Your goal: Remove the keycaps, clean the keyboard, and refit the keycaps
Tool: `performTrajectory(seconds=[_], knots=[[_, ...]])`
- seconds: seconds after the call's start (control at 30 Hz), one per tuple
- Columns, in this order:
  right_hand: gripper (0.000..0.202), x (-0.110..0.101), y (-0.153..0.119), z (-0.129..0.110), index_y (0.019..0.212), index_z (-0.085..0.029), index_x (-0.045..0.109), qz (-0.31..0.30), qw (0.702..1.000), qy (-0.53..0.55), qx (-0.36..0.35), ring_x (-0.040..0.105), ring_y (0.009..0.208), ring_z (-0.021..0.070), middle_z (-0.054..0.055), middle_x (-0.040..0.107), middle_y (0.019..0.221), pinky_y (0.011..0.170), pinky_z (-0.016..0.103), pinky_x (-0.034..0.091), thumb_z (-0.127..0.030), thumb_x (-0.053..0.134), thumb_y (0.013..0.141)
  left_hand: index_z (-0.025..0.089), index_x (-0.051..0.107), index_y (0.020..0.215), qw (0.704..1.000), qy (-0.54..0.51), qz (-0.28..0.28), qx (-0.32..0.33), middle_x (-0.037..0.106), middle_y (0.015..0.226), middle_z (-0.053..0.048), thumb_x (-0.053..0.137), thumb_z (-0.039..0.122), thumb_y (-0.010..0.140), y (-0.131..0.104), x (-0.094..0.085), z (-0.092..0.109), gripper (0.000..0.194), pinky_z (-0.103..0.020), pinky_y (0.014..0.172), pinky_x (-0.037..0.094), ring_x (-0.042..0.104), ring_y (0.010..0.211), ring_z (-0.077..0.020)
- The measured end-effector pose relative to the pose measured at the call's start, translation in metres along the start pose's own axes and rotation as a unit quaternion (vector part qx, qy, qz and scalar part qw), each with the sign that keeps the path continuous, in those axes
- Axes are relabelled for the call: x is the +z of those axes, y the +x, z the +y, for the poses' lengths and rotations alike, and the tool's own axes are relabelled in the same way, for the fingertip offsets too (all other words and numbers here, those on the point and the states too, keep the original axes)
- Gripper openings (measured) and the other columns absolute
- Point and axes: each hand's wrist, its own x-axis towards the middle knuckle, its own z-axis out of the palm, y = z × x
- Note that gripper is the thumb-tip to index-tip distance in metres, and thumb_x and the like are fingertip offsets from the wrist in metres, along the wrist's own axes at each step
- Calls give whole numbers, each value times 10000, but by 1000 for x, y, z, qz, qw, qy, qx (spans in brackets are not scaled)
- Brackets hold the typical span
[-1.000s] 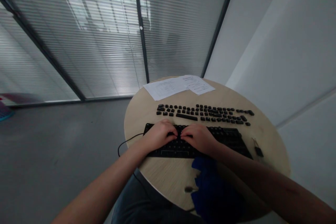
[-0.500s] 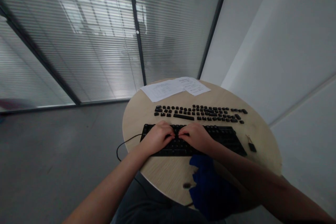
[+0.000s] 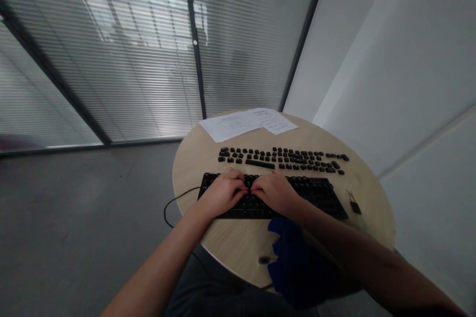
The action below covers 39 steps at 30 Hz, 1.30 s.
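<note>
A black keyboard [image 3: 316,197] lies on the round wooden table, with several bare spots where keys are off. My left hand [image 3: 226,189] rests over its left half, thumb and fingers drawn together. From the other side my right hand [image 3: 274,190] comes in, its fingers pinched too. The fingertips of both hands nearly meet over the upper middle of the keyboard. Whatever sits between them is dark and small, and I cannot make it out. Beyond the keyboard, loose black keycaps [image 3: 293,167] lie in rows, with a long space bar [image 3: 260,164] among them.
White printed sheets [image 3: 230,128] lie at the table's [image 3: 186,168] far edge. A small black tool with wire loops [image 3: 355,207] is right of the keyboard. A blue cloth [image 3: 290,262] and a small dark item [image 3: 264,260] lie at the near edge. A cable [image 3: 166,213] hangs off the left.
My fingertips have come slightly closer together over the same part of the keyboard. The view has shifted a little; the loose keycaps stay as they were.
</note>
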Motion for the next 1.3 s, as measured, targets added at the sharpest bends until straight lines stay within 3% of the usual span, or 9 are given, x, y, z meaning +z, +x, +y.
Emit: performTrajectory(seconds=[0.2, 0.4, 0.5, 0.57, 0.67, 0.8, 0.93, 1.13, 1.3], knots=[[118, 3, 0, 1, 942, -231, 809, 9, 999, -45, -29, 647, 975, 212, 47, 738, 1004, 901, 383, 383, -227, 692, 926, 184, 731, 806, 1000, 8, -8, -12, 642, 955, -61, 690, 176, 887, 2, 2, -3, 91, -366, 882, 476, 582, 965, -225], [123, -4, 0, 13, 941, -237, 821, 25, 996, -14, -83, 633, 910, 192, 46, 722, 948, 830, 332, 433, -273, 705, 915, 205, 762, 798, 999, 6, -16, -37, 671, 1005, -59, 736, 189, 857, 3, -2, -2, 66, -370, 919, 487, 612, 996, -224], [150, -25, 9, 46, 976, -227, 813, 82, 995, 3, -54, 653, 950, 206, 59, 756, 975, 892, 347, 459, -262, 673, 935, 215, 768, 871, 999, 10, -33, -37, 700, 1036, -51, 734, 194, 853, 16, -21, 3, 44, -357, 930, 500, 640, 999, -214], [184, -42, 20, 81, 1027, -225, 806, 118, 992, 3, 35, 672, 1000, 210, 68, 773, 1033, 935, 343, 477, -245, 638, 952, 217, 763, 935, 999, 23, -37, -29, 725, 1015, -44, 695, 213, 882, 37, -34, 4, 87, -345, 915, 508, 654, 978, -207], [225, -61, 39, 138, 1080, -226, 802, 89, 980, -36, 177, 686, 1078, 235, 81, 775, 1131, 978, 349, 491, -214, 632, 932, 213, 773, 951, 995, 72, -51, -36, 759, 964, -44, 641, 226, 904, 91, -42, -6, 141, -334, 895, 509, 673, 931, -202], [214, -60, 63, 189, 1028, -219, 821, 46, 973, -51, 219, 714, 1039, 260, 90, 792, 1077, 940, 347, 519, -191, 677, 872, 212, 806, 987, 978, 123, -135, -100, 785, 973, -61, 645, 236, 876, 174, -14, -35, 197, -314, 880, 505, 696, 914, -212], [187, -47, 79, 205, 993, -258, 830, 6, 976, -52, 209, 723, 1008, 246, 61, 801, 1046, 900, 309, 524, -258, 723, 840, 225, 818, 977, 972, 125, -168, -110, 791, 952, -56, 664, 213, 840, 229, 27, -58, 206, -295, 839, 508, 702, 876, -212], [190, -39, 90, 209, 970, -287, 838, -24, 985, -45, 165, 728, 915, 237, 48, 810, 948, 807, 290, 520, -276, 732, 812, 239, 818, 918, 967, 119, -204, -92, 783, 880, -47, 719, 236, 781, 252, 62, -74, 169, -280, 766, 487, 686, 825, -207], [181, -40, 92, 209, 911, -261, 842, -30, 989, -31, 140, 723, 831, 214, 47, 808, 886, 756, 291, 507, -214, 681, 843, 209, 811, 913, 968, 97, -213, -92, 781, 889, -56, 664, 157, 783, 256, 63, -74, 203, -289, 762, 474, 670, 793, -196]])
